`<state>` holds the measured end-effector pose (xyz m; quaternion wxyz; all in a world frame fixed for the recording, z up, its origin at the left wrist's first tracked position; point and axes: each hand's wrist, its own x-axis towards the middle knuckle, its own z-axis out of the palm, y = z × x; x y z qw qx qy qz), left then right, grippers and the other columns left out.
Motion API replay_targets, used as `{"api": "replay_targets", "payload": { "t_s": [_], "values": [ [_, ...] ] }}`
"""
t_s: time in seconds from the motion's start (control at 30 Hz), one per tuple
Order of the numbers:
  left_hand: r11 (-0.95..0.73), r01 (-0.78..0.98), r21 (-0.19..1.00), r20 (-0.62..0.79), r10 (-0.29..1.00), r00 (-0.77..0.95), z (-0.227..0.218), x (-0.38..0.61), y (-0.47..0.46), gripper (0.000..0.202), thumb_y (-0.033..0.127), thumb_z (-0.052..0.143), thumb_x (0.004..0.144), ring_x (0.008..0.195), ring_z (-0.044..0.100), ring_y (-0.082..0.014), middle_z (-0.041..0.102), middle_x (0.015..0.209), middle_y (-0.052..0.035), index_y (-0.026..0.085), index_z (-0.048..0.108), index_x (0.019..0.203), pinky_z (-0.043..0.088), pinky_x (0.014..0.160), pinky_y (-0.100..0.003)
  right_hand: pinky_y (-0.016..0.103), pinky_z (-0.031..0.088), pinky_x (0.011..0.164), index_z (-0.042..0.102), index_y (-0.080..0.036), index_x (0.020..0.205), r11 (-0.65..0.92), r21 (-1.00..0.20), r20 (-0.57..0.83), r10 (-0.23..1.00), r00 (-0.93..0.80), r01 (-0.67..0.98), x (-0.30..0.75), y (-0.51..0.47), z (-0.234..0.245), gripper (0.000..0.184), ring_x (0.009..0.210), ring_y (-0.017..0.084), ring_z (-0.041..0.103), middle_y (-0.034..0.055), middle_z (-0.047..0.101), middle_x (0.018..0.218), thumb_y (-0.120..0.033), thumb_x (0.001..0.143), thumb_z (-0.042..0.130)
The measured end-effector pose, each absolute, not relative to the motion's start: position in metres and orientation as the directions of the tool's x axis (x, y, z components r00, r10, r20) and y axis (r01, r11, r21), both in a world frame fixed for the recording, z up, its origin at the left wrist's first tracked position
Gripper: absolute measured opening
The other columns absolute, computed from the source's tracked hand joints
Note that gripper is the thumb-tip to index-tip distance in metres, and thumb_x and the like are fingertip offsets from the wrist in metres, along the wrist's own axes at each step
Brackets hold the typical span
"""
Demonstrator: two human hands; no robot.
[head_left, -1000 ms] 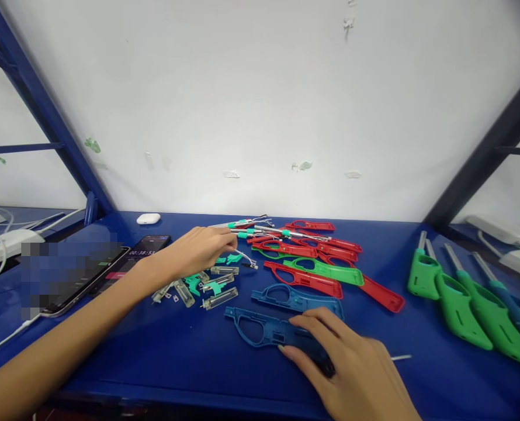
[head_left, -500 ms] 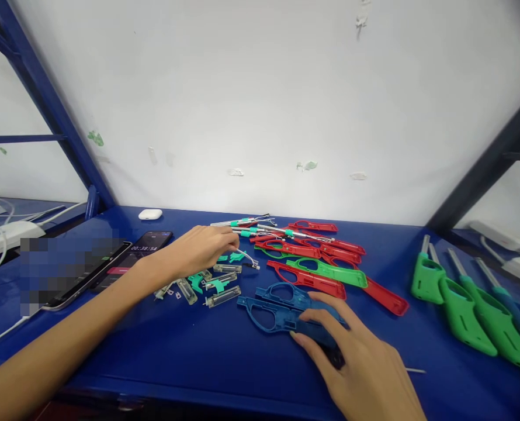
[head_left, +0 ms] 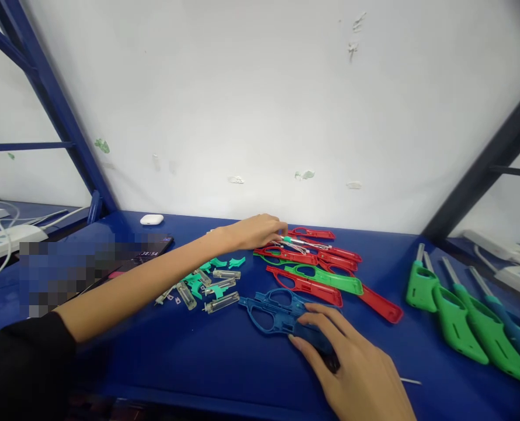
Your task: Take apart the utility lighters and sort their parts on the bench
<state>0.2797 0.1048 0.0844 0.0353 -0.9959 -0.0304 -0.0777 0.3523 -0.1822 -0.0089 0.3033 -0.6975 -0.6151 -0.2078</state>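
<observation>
My left hand point(head_left: 262, 230) reaches to the pile of metal lighter tubes point(head_left: 301, 241) with thin white wires. Its fingers are pinched together at the tubes, and what they hold is hidden. With thumb and fingers my right hand point(head_left: 347, 356) grips a blue lighter shell half point(head_left: 281, 320), flat on the table. A second blue half point(head_left: 281, 297) lies against its far side. Under the right palm shows a black piece point(head_left: 331, 361), mostly hidden. A thin metal shaft point(head_left: 411, 381) sticks out past that hand.
Red shell halves point(head_left: 308, 286) and a green one point(head_left: 330, 278) lie beyond the blue pair. Clear fuel tanks point(head_left: 222, 303) and teal plastic parts point(head_left: 238, 262) are left of centre. Lighters with green handles point(head_left: 461, 327) stand right. A phone point(head_left: 155, 248) and white earbud case point(head_left: 152, 220) sit left.
My left hand has moved right and away from me, from above the teal parts to the metal tubes. The wired part at its fingers no longer shows. My right hand stays at the blue shell.
</observation>
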Motion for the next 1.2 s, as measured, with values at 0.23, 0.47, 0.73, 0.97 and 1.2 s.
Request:
{"api": "replay_targets", "payload": {
  "t_s": [0.23,0.47,0.73,0.97,1.2],
  "values": [
    [-0.994,0.098,-0.047,0.264,0.083,0.961,0.1,0.243,0.095,0.028,0.037,0.068,0.104,0.108,0.071,-0.0235,0.07,0.124,-0.0087,0.017,0.068,0.124,0.061,0.094,-0.046,0.029,0.064,0.045,0.074,-0.031,0.111,-0.054,-0.202,0.635,0.753,0.173,0.978,0.356,-0.182,-0.01,0.053,0.077,0.023,0.082,-0.0006,0.081,0.114,-0.066,0.112,0.033],
    [-0.973,0.219,-0.073,0.39,0.174,0.904,0.069,0.176,0.093,0.018,0.031,0.066,0.104,0.105,0.07,-0.0227,0.071,0.11,-0.0056,0.016,0.069,0.115,0.06,0.092,-0.044,0.034,0.069,0.056,0.075,-0.032,0.122,-0.064,-0.182,0.576,0.802,0.159,0.981,0.367,-0.178,-0.018,0.037,0.095,0.027,0.082,-0.0016,0.079,0.125,-0.052,0.111,0.046],
    [-0.977,0.204,-0.062,0.424,0.159,0.892,0.063,0.168,0.096,0.032,0.021,0.041,0.108,0.103,0.065,-0.0252,0.076,0.106,-0.0111,0.017,0.072,0.114,0.054,0.091,-0.042,0.039,0.069,0.078,0.076,-0.033,0.126,-0.133,-0.127,0.347,0.922,0.17,0.983,0.399,-0.158,0.005,0.025,0.11,0.029,0.078,0.0,0.077,0.13,-0.036,0.103,0.069],
    [-0.979,0.196,-0.06,0.428,0.152,0.891,0.061,0.166,0.094,0.034,0.023,0.041,0.106,0.099,0.065,-0.0265,0.075,0.103,-0.0114,0.017,0.074,0.111,0.052,0.086,-0.041,0.04,0.063,0.087,0.078,-0.028,0.121,-0.129,-0.053,0.278,0.95,0.139,0.99,0.418,-0.131,0.029,0.02,0.107,0.03,0.078,0.0064,0.081,0.118,-0.031,0.102,0.072],
    [-0.976,0.203,-0.076,0.415,0.154,0.897,0.058,0.164,0.094,0.033,0.024,0.04,0.108,0.1,0.065,-0.0265,0.075,0.105,-0.0106,0.018,0.072,0.111,0.051,0.088,-0.041,0.047,0.062,0.095,0.074,-0.017,0.122,-0.097,-0.044,0.257,0.961,0.105,0.994,0.43,-0.101,0.039,0.019,0.104,0.024,0.076,0.0071,0.077,0.115,-0.028,0.106,0.07]
  ]
}}
